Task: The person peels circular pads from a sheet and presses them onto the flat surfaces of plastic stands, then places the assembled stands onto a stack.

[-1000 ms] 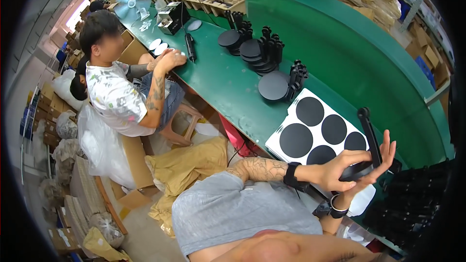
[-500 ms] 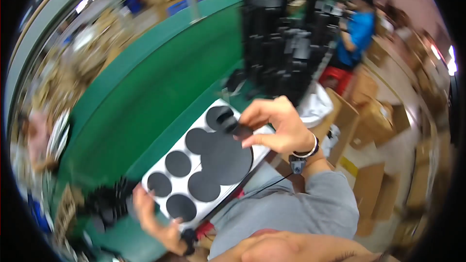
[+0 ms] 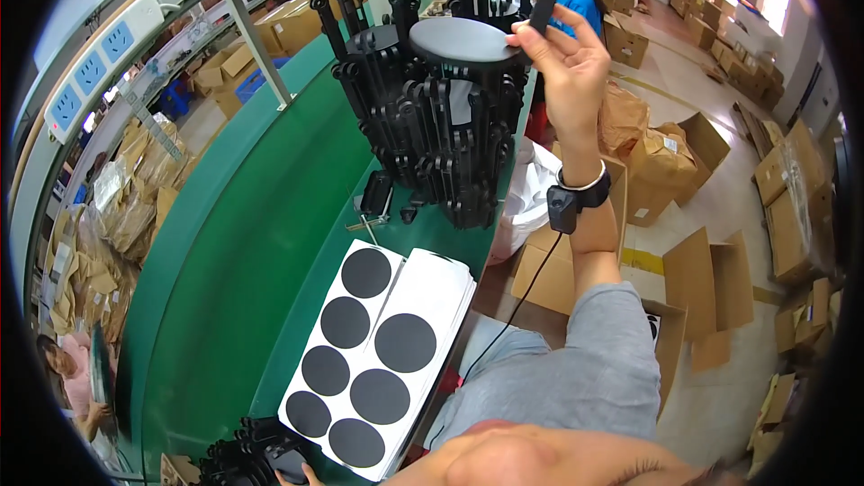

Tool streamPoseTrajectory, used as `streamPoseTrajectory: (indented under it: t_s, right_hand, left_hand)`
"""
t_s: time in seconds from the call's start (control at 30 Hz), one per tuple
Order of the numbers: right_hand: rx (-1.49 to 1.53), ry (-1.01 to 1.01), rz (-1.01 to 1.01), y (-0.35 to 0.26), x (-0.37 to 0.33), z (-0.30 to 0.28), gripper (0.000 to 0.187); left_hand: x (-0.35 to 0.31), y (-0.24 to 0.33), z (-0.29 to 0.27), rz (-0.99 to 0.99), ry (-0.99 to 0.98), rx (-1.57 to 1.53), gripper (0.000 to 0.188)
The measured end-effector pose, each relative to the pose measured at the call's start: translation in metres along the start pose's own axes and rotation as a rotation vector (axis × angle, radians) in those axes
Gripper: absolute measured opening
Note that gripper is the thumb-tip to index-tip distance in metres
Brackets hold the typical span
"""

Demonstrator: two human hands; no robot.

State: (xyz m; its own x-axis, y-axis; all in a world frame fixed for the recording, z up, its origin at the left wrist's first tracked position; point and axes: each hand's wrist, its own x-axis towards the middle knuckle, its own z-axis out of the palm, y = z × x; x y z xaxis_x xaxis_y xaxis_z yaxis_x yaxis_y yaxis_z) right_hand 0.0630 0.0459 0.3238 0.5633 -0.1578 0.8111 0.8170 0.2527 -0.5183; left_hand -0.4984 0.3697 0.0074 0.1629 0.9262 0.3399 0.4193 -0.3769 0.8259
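My right hand (image 3: 569, 58) is raised at the top middle, fingers closed on a black stand with a round base (image 3: 463, 40) and an upright arm. The base rests on or hovers just above a tall stack of similar black stands (image 3: 441, 148); which of the two I cannot tell. Only the fingertips of my left hand (image 3: 309, 477) show at the lower edge, beside a pile of black parts (image 3: 243, 459). Between my arms lies a stack of white sheets (image 3: 432, 274) bearing several round black pads (image 3: 406, 343).
A green bench with a raised rim (image 3: 216, 243) runs along the left. A small black tool (image 3: 376, 191) lies by the stack. Open cardboard boxes (image 3: 706, 279) and a white bag (image 3: 531, 193) are on the right. A co-worker in blue (image 3: 583, 2) stands beyond.
My right hand has carried the black stand from above the sheets up to the tall stack. My left hand has left the sheets' corner and dropped to the lower edge. The view has turned.
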Motion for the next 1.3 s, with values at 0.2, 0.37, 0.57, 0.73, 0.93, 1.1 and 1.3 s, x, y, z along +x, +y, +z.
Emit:
streamPoseTrajectory:
  t_s: [0.2, 0.37, 0.57, 0.73, 0.93, 1.1, 1.3]
  right_hand:
    - [-0.062, 0.020, -0.064, 0.046, 0.054, 0.040, 0.032]
    - [-0.053, -0.255, -0.268, 0.115, 0.117, 0.057, 0.031]
    - [-0.017, -0.559, -0.154, 0.176, 0.155, 0.072, 0.027]
    - [0.043, -0.562, -0.134, 0.191, 0.160, 0.095, 0.027]
    - [-0.308, -0.543, -0.185, 0.177, 0.152, 0.097, 0.035]
    - [-0.330, -0.555, -0.089, 0.150, 0.131, 0.117, 0.038]
    - [-0.529, -0.553, 0.028, 0.145, 0.129, 0.119, 0.056]
  left_hand:
    - [0.119, -0.023, 0.026, 1.568, -0.011, 0.131, 0.092]
    - [0.088, 0.060, 0.056, 0.008, -0.230, 0.357, 0.095]
    - [0.109, 0.070, 0.079, 0.035, -0.225, 0.486, 0.093]
    - [0.137, 0.037, 0.087, 0.728, -0.150, 0.380, 0.091]
    - [0.140, 0.026, 0.089, 0.771, -0.101, 0.417, 0.084]
    - [0.173, -0.012, 0.092, 1.435, 0.012, 0.360, 0.081]
    - [0.185, -0.020, 0.099, 1.379, 0.061, 0.337, 0.080]
